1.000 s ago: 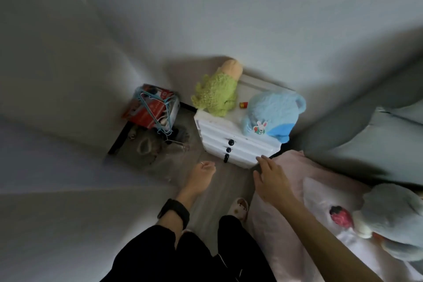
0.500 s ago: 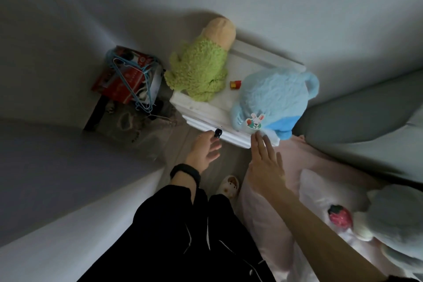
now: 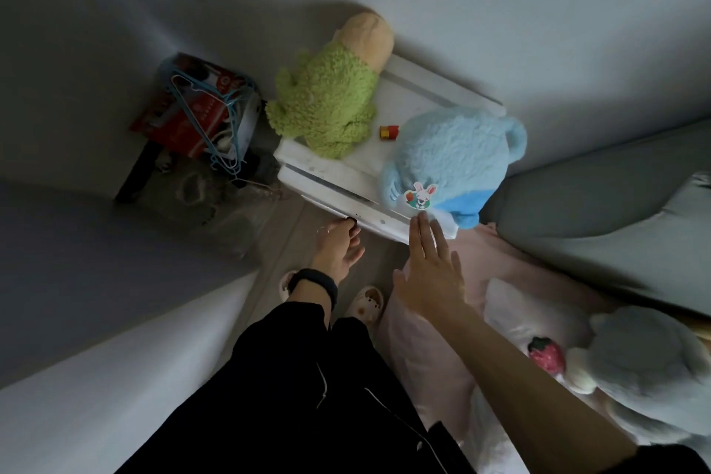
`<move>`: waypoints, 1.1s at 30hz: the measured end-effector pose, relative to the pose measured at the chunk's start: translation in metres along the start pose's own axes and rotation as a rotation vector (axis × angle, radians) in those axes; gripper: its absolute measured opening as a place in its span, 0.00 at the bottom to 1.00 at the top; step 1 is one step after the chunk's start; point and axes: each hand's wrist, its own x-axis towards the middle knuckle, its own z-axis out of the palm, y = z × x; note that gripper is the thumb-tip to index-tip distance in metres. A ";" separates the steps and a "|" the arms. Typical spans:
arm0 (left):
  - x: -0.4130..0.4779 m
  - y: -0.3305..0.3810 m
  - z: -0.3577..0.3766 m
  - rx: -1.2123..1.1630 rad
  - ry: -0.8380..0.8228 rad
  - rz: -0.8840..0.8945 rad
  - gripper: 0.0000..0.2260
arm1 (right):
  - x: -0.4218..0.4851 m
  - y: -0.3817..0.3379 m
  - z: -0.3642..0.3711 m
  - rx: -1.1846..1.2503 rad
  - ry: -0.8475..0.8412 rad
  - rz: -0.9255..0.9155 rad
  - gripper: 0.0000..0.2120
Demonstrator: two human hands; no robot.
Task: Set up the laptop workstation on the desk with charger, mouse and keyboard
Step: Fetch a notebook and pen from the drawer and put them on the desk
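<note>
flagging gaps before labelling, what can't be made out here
Head view:
Drawers of the small white bedside cabinet: fronts and contents hidden beneath its top.
Left hand at the small black knob: fingers mostly cover it, grip unclear.
Pale grey plush toy: cut off by the right edge.
Red printed box: blurred, label unreadable.

Blue plush point(image 3: 452, 162) overhangs nightstand point(image 3: 334, 185) front; floor gap narrow.

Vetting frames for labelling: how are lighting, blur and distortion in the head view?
Head view: dim, underexposed; wide-angle bends walls and white nightstand; soft shadow behind green plush; grey plush at right edge smeared; right hand clear; left hand at drawer knob too dark to judge grip.
</note>
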 end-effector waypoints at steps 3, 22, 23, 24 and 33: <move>-0.003 -0.010 -0.005 0.002 -0.007 -0.005 0.05 | 0.000 0.001 -0.005 -0.034 -0.021 0.004 0.43; -0.038 -0.090 -0.098 -0.019 0.125 -0.007 0.07 | -0.001 0.003 0.005 -0.088 0.019 -0.027 0.50; -0.039 -0.088 -0.098 0.007 0.115 -0.006 0.07 | -0.001 0.003 0.005 -0.087 0.025 -0.029 0.50; -0.041 -0.085 -0.098 0.038 0.104 -0.011 0.07 | -0.002 0.004 0.005 -0.083 0.033 -0.031 0.50; -0.084 -0.048 -0.099 0.259 0.585 0.404 0.06 | -0.005 0.004 0.005 0.052 0.182 -0.064 0.39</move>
